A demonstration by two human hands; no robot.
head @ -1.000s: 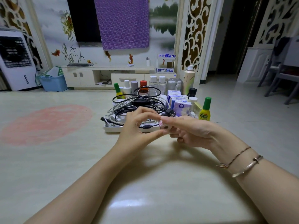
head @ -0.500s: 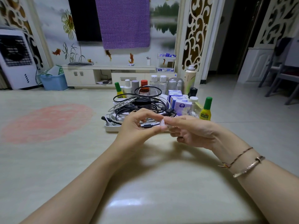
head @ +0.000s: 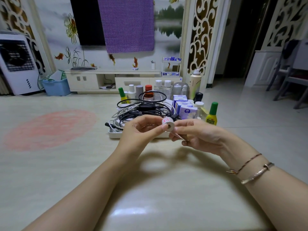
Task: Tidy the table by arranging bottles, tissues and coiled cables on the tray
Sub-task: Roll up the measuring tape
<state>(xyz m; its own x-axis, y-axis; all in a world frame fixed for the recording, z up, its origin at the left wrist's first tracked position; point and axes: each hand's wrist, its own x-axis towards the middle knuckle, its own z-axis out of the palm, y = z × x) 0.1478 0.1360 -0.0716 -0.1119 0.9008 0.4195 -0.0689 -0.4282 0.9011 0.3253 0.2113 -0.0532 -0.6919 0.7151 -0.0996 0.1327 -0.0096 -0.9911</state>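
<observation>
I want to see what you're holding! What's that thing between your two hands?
In the head view, a small white roll with a red "13" on it sits between the left hand and right hand, pinched by both hands' fingertips.

White air cooler (head: 16, 64) at far left, blue plastic bin (head: 55, 86) beside it on the floor. Low cream TV cabinet (head: 113, 77) along the back wall; white cup (head: 153, 65) and small two-tier rack (head: 171, 66) on top. Dark TV (head: 86, 22) above, partly covered by purple cloth (head: 127, 24). Painted fish and plants on the wall. Carved cream screen panels (head: 199, 34) to the right. Grey chair (head: 290, 75) at far right. Pink patch (head: 50, 129) on the near surface.
</observation>
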